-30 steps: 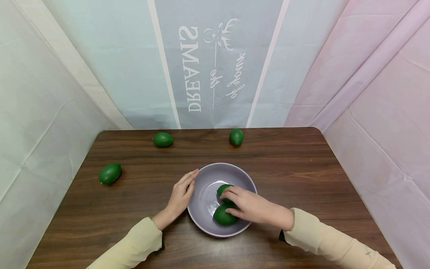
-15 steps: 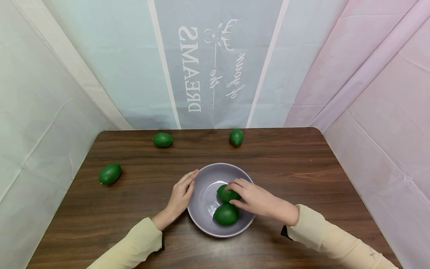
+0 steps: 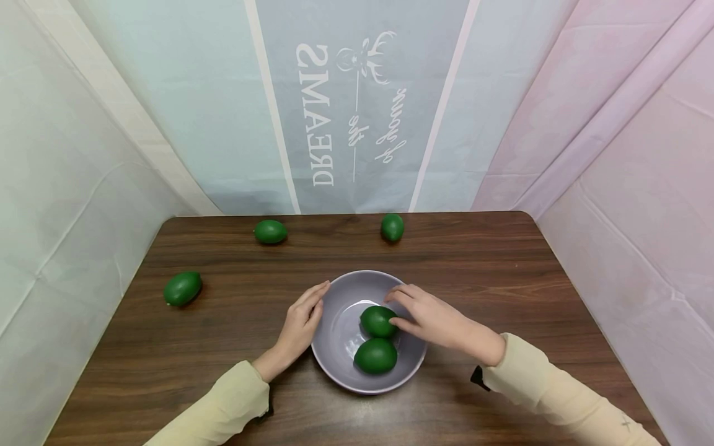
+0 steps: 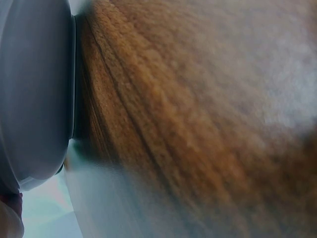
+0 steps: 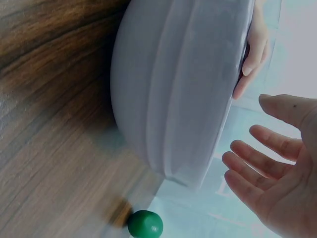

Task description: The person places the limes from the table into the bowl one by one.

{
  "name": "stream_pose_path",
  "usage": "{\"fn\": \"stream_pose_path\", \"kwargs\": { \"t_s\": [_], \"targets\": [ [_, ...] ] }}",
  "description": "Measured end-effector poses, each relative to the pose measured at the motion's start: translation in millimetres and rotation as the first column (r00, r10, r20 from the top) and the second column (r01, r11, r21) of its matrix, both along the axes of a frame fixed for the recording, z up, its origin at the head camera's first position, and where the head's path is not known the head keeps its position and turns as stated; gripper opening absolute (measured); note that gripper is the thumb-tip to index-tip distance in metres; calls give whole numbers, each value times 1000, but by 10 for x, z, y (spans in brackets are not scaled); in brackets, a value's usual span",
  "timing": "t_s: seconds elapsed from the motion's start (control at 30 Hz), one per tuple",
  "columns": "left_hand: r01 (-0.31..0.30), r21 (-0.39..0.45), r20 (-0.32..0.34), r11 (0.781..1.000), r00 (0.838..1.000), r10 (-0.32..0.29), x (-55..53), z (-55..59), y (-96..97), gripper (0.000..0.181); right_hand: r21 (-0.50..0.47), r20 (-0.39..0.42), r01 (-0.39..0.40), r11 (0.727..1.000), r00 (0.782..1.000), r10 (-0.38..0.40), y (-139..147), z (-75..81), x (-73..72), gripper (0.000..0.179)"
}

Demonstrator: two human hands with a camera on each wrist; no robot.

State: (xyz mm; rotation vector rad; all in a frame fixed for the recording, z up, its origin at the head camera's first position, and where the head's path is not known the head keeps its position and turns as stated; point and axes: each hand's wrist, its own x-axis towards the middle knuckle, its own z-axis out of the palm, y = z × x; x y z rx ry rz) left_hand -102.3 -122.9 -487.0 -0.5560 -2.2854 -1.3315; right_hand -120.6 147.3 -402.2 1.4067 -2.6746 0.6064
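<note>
A round grey-purple bowl [image 3: 337, 331] stands on the table with two green limes in it, a rear one [image 3: 377, 321] and a front one [image 3: 376, 356]. My left hand [image 3: 299, 321] rests against the bowl's left rim, fingers fairly straight. Over the right rim is my right hand [image 3: 432, 317], thumb and fingers spread apart, close to the rear lime. The right wrist view shows that hand [image 5: 282, 168] holding nothing beside the bowl's outer wall [image 5: 168, 84]. Mostly the bowl's side [image 4: 34, 89] and wood fill the left wrist view.
Three more limes lie on the dark wooden table [image 3: 491, 266]: one at the left [image 3: 183, 288], one at the back left [image 3: 270, 231] and one at the back centre [image 3: 393, 228]. A printed cloth [image 3: 357, 124] hangs behind; pale sheets flank both sides.
My right hand has let go of the rear lime, drawing back to the right and away from me as its fingers opened. Left hand, bowl and the outer limes have stayed put.
</note>
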Motion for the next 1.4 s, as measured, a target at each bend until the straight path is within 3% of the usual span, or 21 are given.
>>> {"fn": "stream_pose_path", "kwargs": {
  "t_s": [0.53,0.83,1.4],
  "targets": [
    [-1,-4,6,1000,1000,1,0,3,-6,33,-14,21,66,998,998,-66,100,23,-122,30],
    [3,-2,19,1000,1000,-3,4,3,-9,32,-31,-24,97,995,995,-98,157,17,-205,32],
    [3,0,7,1000,1000,-3,-3,-3,-8,32,-34,22,160,987,987,-159,256,-26,-356,32]
  ]
}}
